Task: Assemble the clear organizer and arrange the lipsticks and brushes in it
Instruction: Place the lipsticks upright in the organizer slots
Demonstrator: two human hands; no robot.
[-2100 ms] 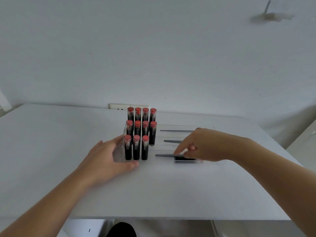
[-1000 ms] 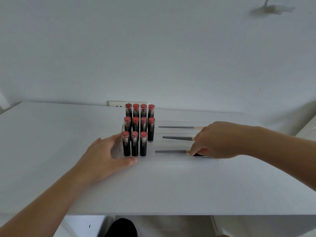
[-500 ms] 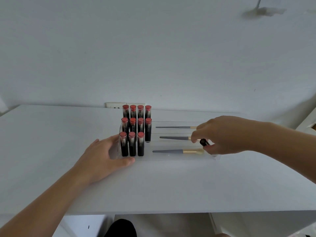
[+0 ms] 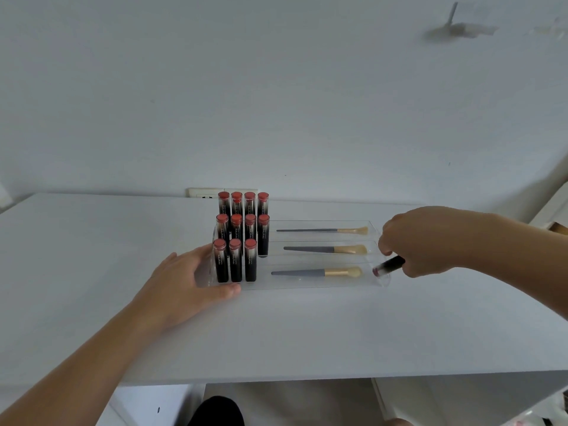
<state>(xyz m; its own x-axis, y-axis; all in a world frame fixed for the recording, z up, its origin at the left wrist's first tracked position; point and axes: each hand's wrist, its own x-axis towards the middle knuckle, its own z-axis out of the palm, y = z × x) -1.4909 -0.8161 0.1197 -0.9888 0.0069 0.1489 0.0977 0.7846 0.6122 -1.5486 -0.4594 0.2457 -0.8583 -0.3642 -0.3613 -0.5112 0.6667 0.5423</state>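
A white desk is stretching across the view, backing onto a plain white wall that is carrying a wall socket just above the desk's far edge. The left hand is lying on the desk with straight, relaxed fingers touching the left front corner of the clear organizer, gripping nothing. In the organizer's left part, eleven lipsticks with red caps are standing upright in stepped rows: four at the back, four in the middle, three at the front. To their right, three long trays are each holding one makeup brush lying flat, grey handle pointing left and pale bristles right. At the organizer's right end, the right hand is hovering with curled fingers pinching a single lipstick, which is tilting with its red end toward the left, just above the front tray's right corner.
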